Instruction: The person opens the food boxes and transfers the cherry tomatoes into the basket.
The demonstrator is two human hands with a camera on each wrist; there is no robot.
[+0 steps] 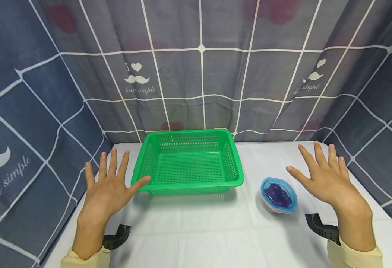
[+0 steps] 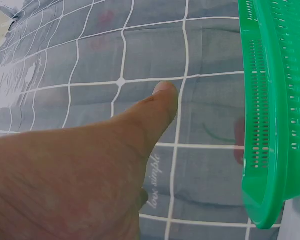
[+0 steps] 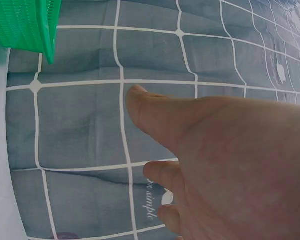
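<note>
A green plastic basket [image 1: 189,188] with slotted sides stands on the white table, its inside bare. My left hand [image 1: 107,190] is held out beside the basket's left end with fingers spread; the thumb tip overlaps the basket's rim in the head view. To the right sits a small round tub [image 1: 279,195] with a blue-rimmed clear lid and dark purple, grape-like pieces inside. My right hand [image 1: 328,182] hovers to the right of the tub, fingers spread, holding nothing. The left wrist view shows the left thumb [image 2: 160,107] apart from the basket [image 2: 270,150].
A grey curtain [image 1: 179,78] with white grid lines hangs behind the table, and darker panels [image 1: 28,123] of it flank both sides. White cloth [image 1: 196,230] covers the table. Black wrist straps [image 1: 117,237] are on both forearms.
</note>
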